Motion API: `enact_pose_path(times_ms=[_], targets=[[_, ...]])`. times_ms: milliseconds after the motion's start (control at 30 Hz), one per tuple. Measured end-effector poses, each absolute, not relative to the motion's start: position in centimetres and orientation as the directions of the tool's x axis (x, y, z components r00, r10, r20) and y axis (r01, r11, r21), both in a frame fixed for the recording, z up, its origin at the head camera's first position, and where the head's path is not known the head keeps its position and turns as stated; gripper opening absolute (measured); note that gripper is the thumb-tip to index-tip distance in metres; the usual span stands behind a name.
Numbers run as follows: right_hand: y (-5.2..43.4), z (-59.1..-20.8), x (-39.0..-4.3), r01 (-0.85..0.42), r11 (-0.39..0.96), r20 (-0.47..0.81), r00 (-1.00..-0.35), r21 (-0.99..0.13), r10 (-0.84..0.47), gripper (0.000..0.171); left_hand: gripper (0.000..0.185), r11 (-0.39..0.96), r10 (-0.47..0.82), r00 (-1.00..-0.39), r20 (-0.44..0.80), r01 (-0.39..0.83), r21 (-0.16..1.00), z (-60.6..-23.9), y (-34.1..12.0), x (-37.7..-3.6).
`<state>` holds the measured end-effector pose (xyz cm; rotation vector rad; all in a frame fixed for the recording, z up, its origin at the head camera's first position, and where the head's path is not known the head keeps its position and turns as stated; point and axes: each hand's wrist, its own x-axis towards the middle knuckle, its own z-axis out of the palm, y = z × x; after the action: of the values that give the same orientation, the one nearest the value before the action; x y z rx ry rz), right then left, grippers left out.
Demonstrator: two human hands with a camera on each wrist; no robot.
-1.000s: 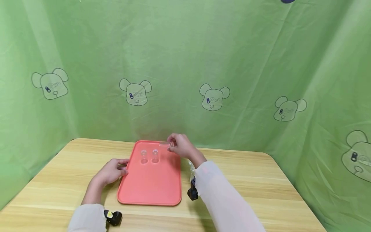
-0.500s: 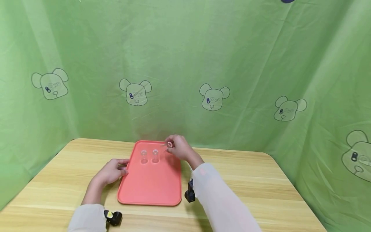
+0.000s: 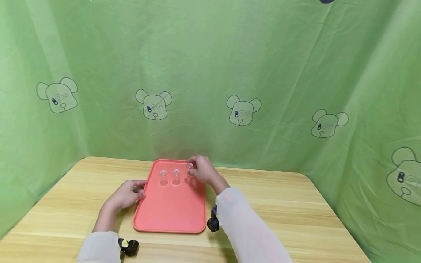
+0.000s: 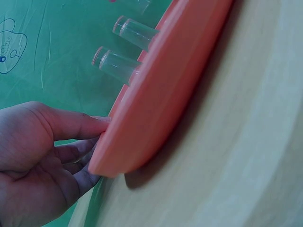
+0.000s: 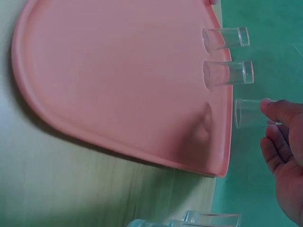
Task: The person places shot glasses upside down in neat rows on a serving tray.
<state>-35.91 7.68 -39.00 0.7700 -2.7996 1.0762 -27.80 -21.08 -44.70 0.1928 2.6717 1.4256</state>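
The right hand [image 3: 203, 170] pinches a third small clear cup [image 5: 248, 112] upright at the tray's [image 3: 171, 212] far right corner, in line with the two cups [image 3: 169, 176] already standing there, while the left hand's fingers [image 4: 78, 125] grip the tray's left edge, seemingly steadying it on the surface [image 3: 296, 204].

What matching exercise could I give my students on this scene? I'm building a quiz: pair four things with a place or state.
Things:
1. left hand
2. right hand
3. two clear cups
4. tray

Places or states:
a. standing free on the tray's far end
b. lying on the wooden table
c. holding a third clear cup
d. gripping the tray's left edge

Pairs: 1-d, 2-c, 3-a, 4-b
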Motion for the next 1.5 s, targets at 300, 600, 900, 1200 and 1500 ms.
enact_pose_path(times_ms=[300, 600, 900, 1200, 1500], targets=[[7.6, -40.0, -35.9, -0.440, 0.656, 0.208, -0.891, -0.613, -0.404, 0.010, 0.049, 0.551, 0.163, -0.986, -0.032, 0.064, 0.832, -44.8, -20.9, -27.9], [7.7, -40.9, -35.9, -0.435, 0.647, 0.216, -0.894, -0.626, -0.393, 0.011, 0.049, 0.549, 0.159, -0.987, -0.034, 0.060, 0.834, -44.8, -20.9, -28.0], [7.8, -41.8, -35.7, -0.427, 0.639, 0.217, -0.898, -0.639, -0.382, 0.013, 0.049, 0.544, 0.160, -0.986, -0.039, 0.056, 0.837, -44.8, -20.8, -27.9], [7.7, -42.3, -35.6, -0.412, 0.633, 0.215, -0.905, -0.656, -0.367, 0.010, 0.050, 0.544, 0.159, -0.986, -0.041, 0.053, 0.837, -44.6, -20.8, -27.7], [7.6, -42.6, -35.5, -0.396, 0.611, 0.211, -0.911, -0.685, -0.354, 0.012, 0.049, 0.554, 0.158, -0.987, -0.043, 0.053, 0.831, -44.7, -21.0, -27.7]])
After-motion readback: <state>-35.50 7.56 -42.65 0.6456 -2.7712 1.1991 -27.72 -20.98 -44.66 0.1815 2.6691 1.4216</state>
